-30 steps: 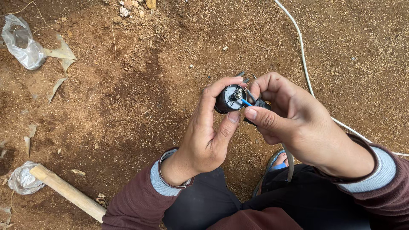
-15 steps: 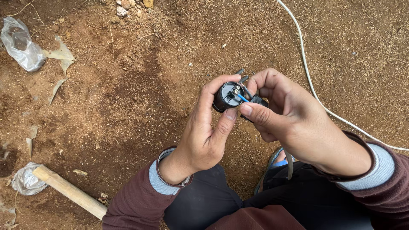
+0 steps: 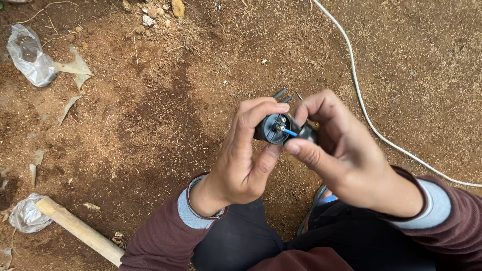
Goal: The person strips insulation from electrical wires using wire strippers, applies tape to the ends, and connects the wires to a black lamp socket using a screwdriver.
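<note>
Black round plastic plug body [image 3: 273,129] pinched in left hand [image 3: 241,160], open face upward; right hand [image 3: 346,155] grips its blue wire [image 3: 289,132] alongside, touching.

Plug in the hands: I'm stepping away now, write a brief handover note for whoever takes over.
Left hand: grips the black plug by its round body, open face up, prongs pointing away.
Right hand: fingertips pinch at the plug's far side, by the blue wire.
Done: blue wire reaches into the open plug.
Left: whether it is clamped cannot be told; no cover on the plug.
Nearby: white cable on the dirt, wooden handle lower left.
</note>
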